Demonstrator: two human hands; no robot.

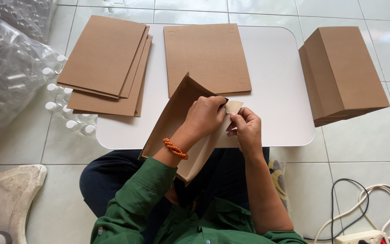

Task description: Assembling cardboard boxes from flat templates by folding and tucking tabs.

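While the person sat on the floor at a low white table [276,90], the head camera showed both hands busy on one brown cardboard box [177,122] that was half folded and leaned from the table edge down over the lap. The left hand [204,116], with an orange bead bracelet [175,148] on its wrist, was curled tight over the top edge of the box. The right hand [245,129] pinched a small cardboard flap [233,106] between thumb and fingers. To do this fold well, I think the left hand had to keep the wall steady while the right bent the flap along its crease, slowly, so it would not tear. A flat sheet [206,56] lay on the table just behind the box. A pile of flat sheets [104,63] sat to the left, near clear plastic bottles [62,92]. Finished folded boxes [344,72] stood on the right.
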